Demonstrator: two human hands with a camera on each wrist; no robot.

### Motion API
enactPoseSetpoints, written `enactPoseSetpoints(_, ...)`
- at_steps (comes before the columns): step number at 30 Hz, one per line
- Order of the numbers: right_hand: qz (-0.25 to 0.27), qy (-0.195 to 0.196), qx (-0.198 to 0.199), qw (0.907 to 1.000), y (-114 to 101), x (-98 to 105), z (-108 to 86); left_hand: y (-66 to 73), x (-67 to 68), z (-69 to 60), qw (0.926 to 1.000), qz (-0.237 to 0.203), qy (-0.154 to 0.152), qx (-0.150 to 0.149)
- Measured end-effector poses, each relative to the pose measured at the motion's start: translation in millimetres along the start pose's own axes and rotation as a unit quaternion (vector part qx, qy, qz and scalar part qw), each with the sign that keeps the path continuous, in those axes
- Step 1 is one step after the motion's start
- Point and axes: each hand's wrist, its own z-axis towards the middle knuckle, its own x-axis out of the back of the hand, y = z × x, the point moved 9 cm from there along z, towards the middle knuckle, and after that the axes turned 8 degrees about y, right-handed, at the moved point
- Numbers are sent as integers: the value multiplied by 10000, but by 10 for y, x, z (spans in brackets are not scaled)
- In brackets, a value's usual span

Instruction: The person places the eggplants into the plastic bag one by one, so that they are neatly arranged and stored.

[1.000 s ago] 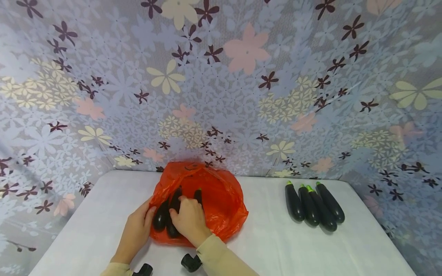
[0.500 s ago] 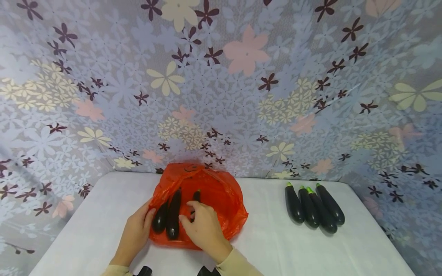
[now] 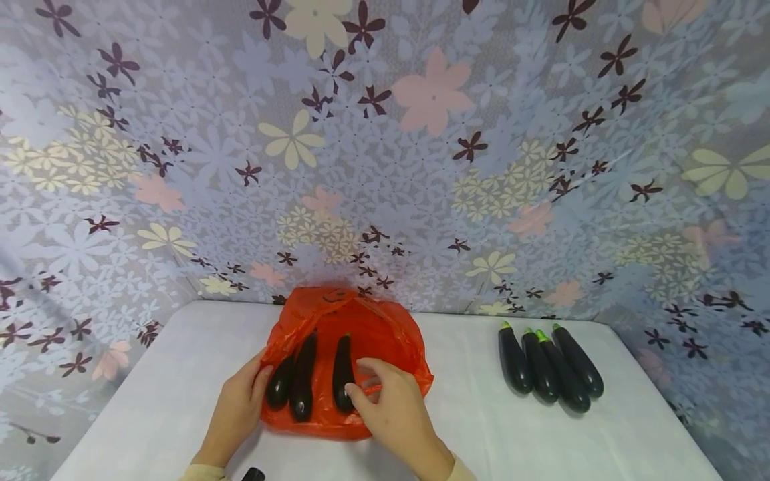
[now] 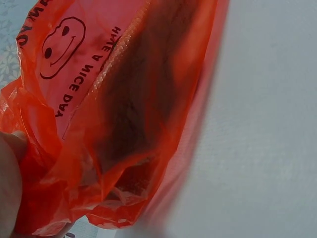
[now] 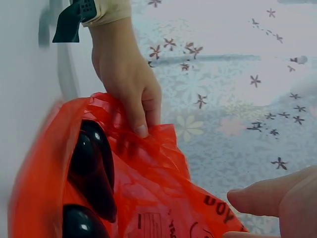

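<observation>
My left hand [image 3: 238, 401] pinches the left rim of a red plastic bag [image 3: 385, 341] that lies with its mouth toward me. In the left wrist view its fingers sit at the left edge on bunched plastic [image 4: 44, 183], and a dark shape shows through the film. Inside the bag are a left eggplant [image 3: 279, 384], a second eggplant [image 3: 304, 381] beside it, and a third eggplant [image 3: 343, 374] apart to the right. My right hand [image 3: 394, 414] is at the bag's right front, thumb and fingers spread apart, close to the third eggplant and holding nothing.
A row of several eggplants [image 3: 547, 367] with green stems lies on the right of the white table [image 3: 469, 427]. Behind and at the sides hangs a flowered cloth [image 3: 433, 167]. A black strap device [image 5: 79, 17] is on the left wrist.
My right hand has let go of the second eggplant and drawn back to the right, uncovering the third. The left hand has kept its hold on the bag.
</observation>
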Motion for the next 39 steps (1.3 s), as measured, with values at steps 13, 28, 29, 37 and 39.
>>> enactPoseSetpoints(13,-204,119,-335,9992,186,396,-89,-13,-27,-2,9999,-44,-99,96)
enactPoseSetpoints(28,-276,1044,-412,9933,413,926,-46,-15,-8,-23,9997,-41,-124,189)
enactPoseSetpoints(29,-310,1084,-411,9928,423,951,-39,-15,-6,-26,9997,-38,-126,193)
enactPoseSetpoints(37,-566,1294,-546,9885,575,1140,17,29,34,-6,10000,-33,49,-31)
enactPoseSetpoints(39,-656,1358,-589,9868,634,1190,38,34,29,-1,10000,-26,-8,-9)
